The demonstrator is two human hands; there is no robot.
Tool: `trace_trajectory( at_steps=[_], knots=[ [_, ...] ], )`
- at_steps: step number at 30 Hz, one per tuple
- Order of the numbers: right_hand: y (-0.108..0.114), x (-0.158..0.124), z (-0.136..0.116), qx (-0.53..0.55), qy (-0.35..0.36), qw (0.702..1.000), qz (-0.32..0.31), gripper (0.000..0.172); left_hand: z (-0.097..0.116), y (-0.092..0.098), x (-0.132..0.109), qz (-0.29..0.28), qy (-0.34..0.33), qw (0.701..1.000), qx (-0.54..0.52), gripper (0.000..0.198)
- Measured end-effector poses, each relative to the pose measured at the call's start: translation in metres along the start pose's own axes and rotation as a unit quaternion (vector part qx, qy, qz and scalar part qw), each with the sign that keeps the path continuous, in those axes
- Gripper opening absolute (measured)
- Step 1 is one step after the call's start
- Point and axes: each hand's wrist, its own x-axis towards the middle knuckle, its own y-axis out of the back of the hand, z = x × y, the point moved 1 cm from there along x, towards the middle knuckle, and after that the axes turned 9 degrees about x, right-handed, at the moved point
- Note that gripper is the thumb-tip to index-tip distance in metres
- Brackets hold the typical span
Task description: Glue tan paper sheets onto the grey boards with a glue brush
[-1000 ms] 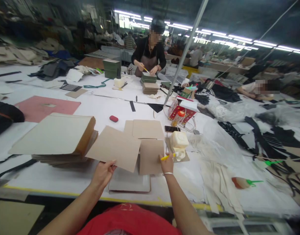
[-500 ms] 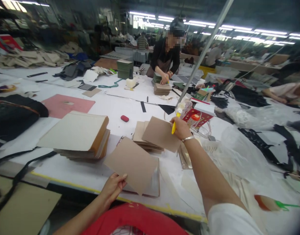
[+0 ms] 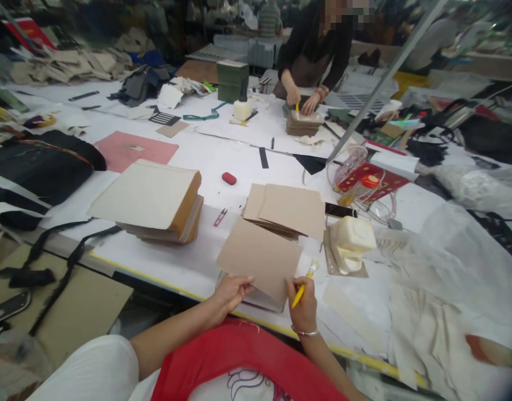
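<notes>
My left hand [image 3: 233,292] pinches the near corner of a tan cardboard sheet [image 3: 259,257] held over the table's front edge. My right hand [image 3: 302,303] grips a yellow brush [image 3: 305,284] and also touches the sheet's right corner. Under the sheet lies a grey board [image 3: 259,301]. Just beyond is a small pile of the same tan sheets [image 3: 287,209]. A cream plastic glue jug [image 3: 351,240] stands to the right of my hands.
A thick stack of boards [image 3: 151,200] sits at left, a pink sheet [image 3: 132,150] behind it. A phone [image 3: 339,210], a red box [image 3: 370,181] and a diagonal metal pole [image 3: 385,78] lie right. A person across the table brushes a stack [image 3: 303,122].
My right hand dropped its sheet onto the tan pile and came back to the near edge. It now shares the left hand's sheet. The view tilted downward.
</notes>
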Motion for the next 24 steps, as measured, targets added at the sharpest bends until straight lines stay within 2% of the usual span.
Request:
trace_trajectory(
  at_steps=[2,4,7,9,11,14,17,24],
  knots=[
    [0.007,-0.005,0.015,-0.023,-0.017,0.999,-0.015,0.022,-0.005,0.012,-0.001,0.028,-0.010,0.999,0.038,0.027],
    [0.014,-0.009,0.032,-0.050,-0.039,0.997,-0.047,0.021,-0.005,0.031,-0.002,0.090,-0.050,0.988,0.116,0.030],
    [0.015,-0.014,0.053,-0.077,-0.060,0.989,-0.107,0.020,0.000,0.060,0.000,0.161,-0.108,0.931,0.308,0.027],
    [0.008,-0.014,0.059,-0.088,-0.058,0.987,-0.125,0.021,0.002,0.075,0.004,0.167,-0.117,0.888,0.412,0.028],
    [-0.001,-0.010,0.060,-0.099,-0.053,0.986,-0.127,0.022,0.004,0.083,0.010,0.169,-0.124,0.858,0.468,0.028],
    [-0.015,-0.001,0.056,-0.125,-0.041,0.983,-0.125,0.025,0.009,0.088,0.023,0.188,-0.149,0.826,0.510,0.027],
    [-0.025,0.006,0.057,-0.157,-0.023,0.979,-0.127,0.027,0.016,0.090,0.038,0.199,-0.153,0.807,0.534,0.028],
    [-0.039,0.010,0.073,-0.216,0.000,0.968,-0.130,0.028,0.017,0.100,0.056,0.206,-0.123,0.804,0.545,0.027]
  ],
)
